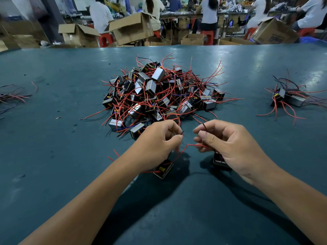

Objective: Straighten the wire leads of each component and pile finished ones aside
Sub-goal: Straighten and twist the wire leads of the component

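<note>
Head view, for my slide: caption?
Both hands pinch thin wire leads before a tangled component pile.

A broad teal table (53, 138) carries everything here, its surface scuffed and catching glare toward the far edge. In the middle sits a big heap of components (157, 96) — small taped blocks tangled in red and black wire leads. Off to the right lies a smaller cluster (286, 98), well apart from the heap, leads splayed outward. At the left edge there is a bundle of wires (12, 97), cut off by the view, possibly more components. A few loose red wire scraps (114, 155) and dark specks lie scattered on the near surface — one short red piece (35, 86) near the left bundle.
</note>
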`<state>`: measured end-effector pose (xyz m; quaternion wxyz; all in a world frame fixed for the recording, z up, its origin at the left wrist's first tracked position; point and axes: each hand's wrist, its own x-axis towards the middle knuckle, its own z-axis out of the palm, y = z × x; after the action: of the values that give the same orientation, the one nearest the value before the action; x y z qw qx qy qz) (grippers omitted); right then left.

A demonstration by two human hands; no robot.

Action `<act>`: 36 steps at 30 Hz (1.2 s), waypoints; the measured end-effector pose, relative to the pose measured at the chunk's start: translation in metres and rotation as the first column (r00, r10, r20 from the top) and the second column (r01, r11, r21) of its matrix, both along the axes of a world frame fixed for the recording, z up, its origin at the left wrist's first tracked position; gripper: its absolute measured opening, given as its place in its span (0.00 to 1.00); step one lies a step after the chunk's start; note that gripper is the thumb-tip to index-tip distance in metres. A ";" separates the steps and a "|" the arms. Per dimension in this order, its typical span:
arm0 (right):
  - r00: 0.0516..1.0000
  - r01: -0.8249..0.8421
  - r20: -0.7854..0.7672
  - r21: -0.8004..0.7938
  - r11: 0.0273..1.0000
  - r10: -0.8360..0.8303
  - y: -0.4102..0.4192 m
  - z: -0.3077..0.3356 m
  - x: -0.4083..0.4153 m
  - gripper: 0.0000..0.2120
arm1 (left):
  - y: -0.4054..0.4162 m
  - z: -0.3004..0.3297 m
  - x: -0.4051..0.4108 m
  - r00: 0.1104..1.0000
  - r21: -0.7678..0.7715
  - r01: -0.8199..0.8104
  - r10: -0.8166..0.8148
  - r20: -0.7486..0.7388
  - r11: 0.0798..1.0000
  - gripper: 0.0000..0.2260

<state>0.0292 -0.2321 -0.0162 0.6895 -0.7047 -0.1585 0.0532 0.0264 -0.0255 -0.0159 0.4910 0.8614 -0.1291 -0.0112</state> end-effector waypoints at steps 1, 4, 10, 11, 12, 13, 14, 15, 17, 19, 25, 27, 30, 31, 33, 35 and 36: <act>1.000 0.002 0.007 -0.018 1.000 -0.002 0.000 0.000 -0.001 0.06 | 0.000 0.000 0.000 1.000 0.008 0.003 -0.003 0.011 1.000 0.05; 0.997 0.009 0.077 -0.202 0.979 0.006 -0.001 0.002 -0.002 0.15 | -0.002 0.000 -0.002 0.999 0.013 0.022 -0.022 0.029 1.000 0.06; 0.995 -0.082 0.032 -0.268 0.960 0.094 -0.005 0.001 -0.002 0.18 | -0.003 0.002 -0.005 0.999 0.009 0.034 -0.034 0.036 0.999 0.06; 0.996 -0.082 0.012 -0.232 0.969 0.087 -0.005 0.000 -0.002 0.15 | -0.002 0.003 -0.005 0.999 0.011 0.030 -0.030 0.037 0.999 0.06; 0.997 -0.075 -0.006 -0.191 0.979 0.075 -0.004 0.000 -0.002 0.11 | -0.002 0.003 -0.005 0.999 0.012 0.026 -0.026 0.034 1.000 0.06; 0.998 -0.065 -0.024 -0.145 0.987 0.063 -0.003 0.000 -0.002 0.08 | -0.002 0.003 -0.005 0.999 0.012 0.023 -0.024 0.029 1.000 0.07; 0.998 -0.055 -0.042 -0.101 0.993 0.051 -0.002 0.000 -0.002 0.06 | -0.003 0.002 -0.005 0.999 0.013 0.024 -0.025 0.024 1.000 0.07; 0.998 -0.042 -0.052 -0.064 0.997 0.038 -0.001 0.001 -0.001 0.06 | -0.003 0.002 -0.006 0.999 0.013 0.029 -0.029 0.019 0.999 0.07; 0.998 -0.007 -0.066 -0.016 1.000 0.006 0.000 0.001 -0.001 0.08 | -0.003 0.001 -0.006 0.999 0.008 0.039 -0.040 0.016 0.999 0.07; 0.995 0.034 -0.092 -0.011 0.999 -0.035 0.000 0.001 -0.001 0.08 | -0.004 0.001 -0.006 0.999 0.006 0.048 -0.048 0.015 0.999 0.06; 0.984 0.113 -0.132 -0.054 0.992 -0.120 0.003 -0.001 -0.004 0.06 | -0.002 0.003 -0.007 0.998 -0.046 0.067 -0.066 0.018 0.997 0.05; 0.984 0.120 -0.124 -0.059 0.991 -0.126 0.005 -0.001 -0.005 0.06 | -0.002 0.004 -0.008 0.997 -0.052 0.080 -0.079 0.023 0.995 0.05; 0.987 0.133 -0.074 -0.109 0.985 -0.141 0.005 -0.002 -0.004 0.07 | -0.004 0.005 -0.010 0.995 -0.059 0.095 -0.093 0.035 0.994 0.06; 0.989 0.132 -0.050 -0.124 0.984 -0.139 0.005 -0.003 -0.004 0.07 | -0.005 0.005 -0.010 0.995 -0.062 0.099 -0.097 0.033 0.993 0.06; 0.993 0.114 -0.007 -0.136 0.984 -0.116 0.005 -0.004 -0.005 0.07 | -0.007 0.006 -0.012 0.995 -0.083 0.096 -0.095 0.011 0.992 0.06; 0.995 0.100 0.022 -0.132 0.986 -0.098 0.005 -0.004 -0.005 0.06 | -0.007 0.007 -0.013 0.996 -0.108 0.082 -0.084 -0.019 0.991 0.06; 0.995 0.099 0.033 -0.133 0.986 -0.096 0.006 -0.005 -0.006 0.06 | -0.007 0.008 -0.013 0.996 -0.115 0.076 -0.080 -0.028 0.990 0.06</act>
<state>0.0235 -0.2264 -0.0207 0.6403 -0.7570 -0.1288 0.0207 0.0134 -0.0329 -0.0083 0.5408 0.8259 -0.1550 -0.0369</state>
